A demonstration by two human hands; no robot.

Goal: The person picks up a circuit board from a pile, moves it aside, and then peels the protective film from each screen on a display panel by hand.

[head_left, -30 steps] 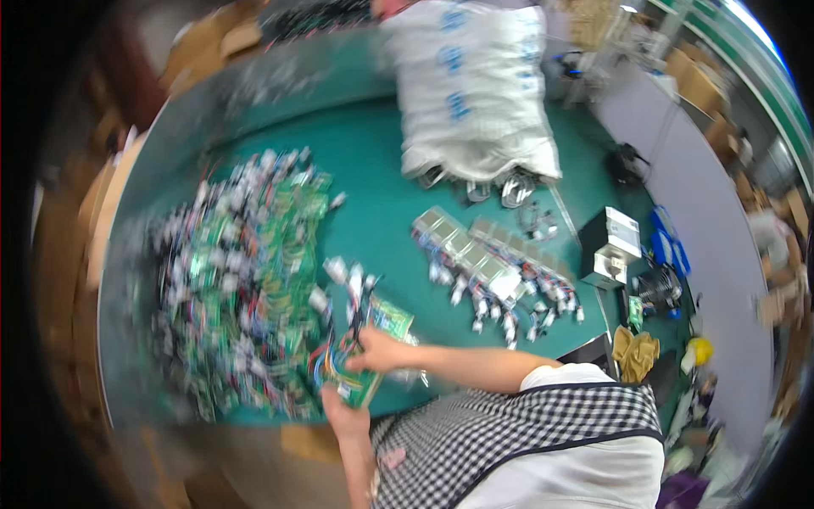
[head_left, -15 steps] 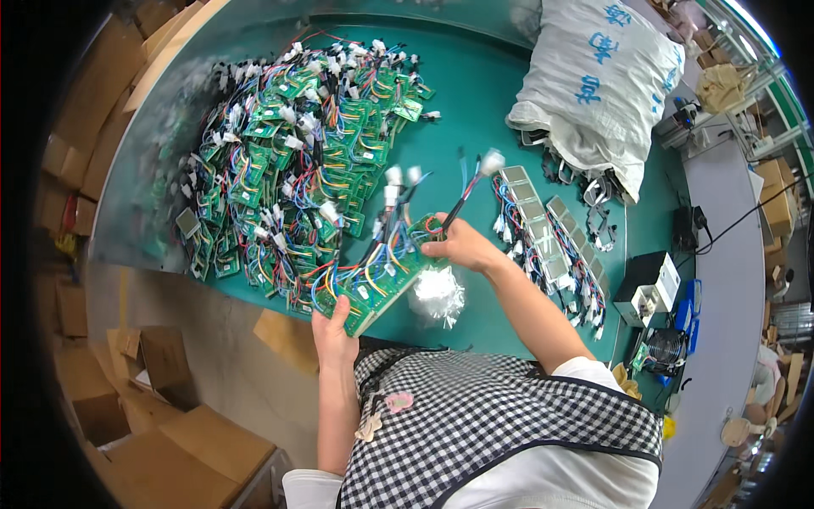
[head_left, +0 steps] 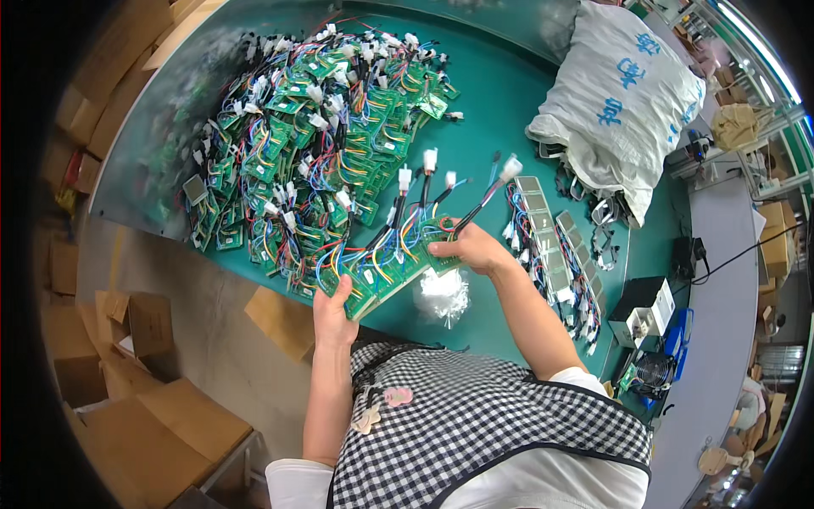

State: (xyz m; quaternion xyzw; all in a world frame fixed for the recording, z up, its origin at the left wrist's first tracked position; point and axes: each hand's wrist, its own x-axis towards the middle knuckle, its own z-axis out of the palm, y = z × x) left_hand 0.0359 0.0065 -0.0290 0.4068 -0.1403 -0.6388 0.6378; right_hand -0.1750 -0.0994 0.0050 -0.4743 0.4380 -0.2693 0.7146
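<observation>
Between my two hands is a long green circuit board panel [head_left: 386, 280], tilted up toward the right, with coloured wires and white plug connectors rising from it. My left hand [head_left: 337, 310] grips its lower left end, thumb on top. At the upper right end my right hand [head_left: 471, 248] is closed on the board, the thumb pressing its face and the other fingers hidden beneath. Just under the panel's right half a clump of clear plastic ties or film [head_left: 444, 297] rests on the green table. To the left spreads a big heap of wired circuit boards [head_left: 292, 144].
Two wired board strips [head_left: 543, 229] lie right of my right hand. Behind them slumps a white woven sack [head_left: 615, 102], with dark cables at its mouth. A white box-shaped device [head_left: 643, 312] and a wire spool [head_left: 655, 370] stand at the right. Cardboard boxes [head_left: 170, 433] fill the floor at left.
The view has shifted slightly, so the heap, sack and strips sit a little further right. Both hands keep their grip on the panel, which now lies a bit flatter.
</observation>
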